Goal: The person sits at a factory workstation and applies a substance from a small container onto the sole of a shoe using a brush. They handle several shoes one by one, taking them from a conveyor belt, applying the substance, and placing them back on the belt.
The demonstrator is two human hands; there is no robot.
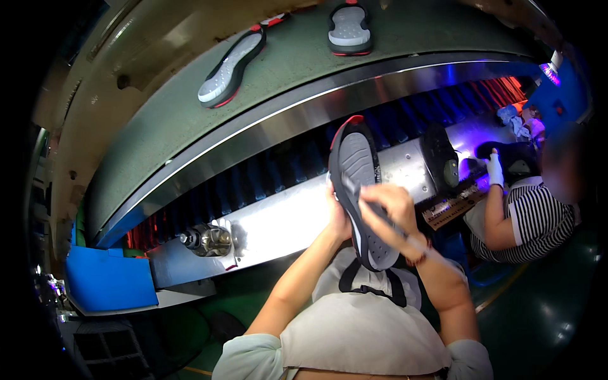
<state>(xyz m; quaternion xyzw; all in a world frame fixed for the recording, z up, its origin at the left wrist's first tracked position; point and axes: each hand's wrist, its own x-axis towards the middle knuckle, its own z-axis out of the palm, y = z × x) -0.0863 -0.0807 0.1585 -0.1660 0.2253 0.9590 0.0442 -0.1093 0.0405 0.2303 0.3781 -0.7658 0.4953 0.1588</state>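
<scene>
I hold a black shoe sole (356, 171) with a grey inner face and a red tip upright in front of me. My left hand (337, 214) grips its left edge from behind. My right hand (391, 212) lies across its lower front and holds a thin pale stick-like tool (413, 240) against the sole. The sole's heel end hangs over my apron.
Two more soles (231, 66) (349, 28) lie on the green conveyor belt (190, 107) above a shiny steel rail (266, 123). Another black sole (441, 158) stands on the lit tray to the right. A person in a striped shirt (532, 218) with a white glove works at right. A blue box (109, 278) sits at left.
</scene>
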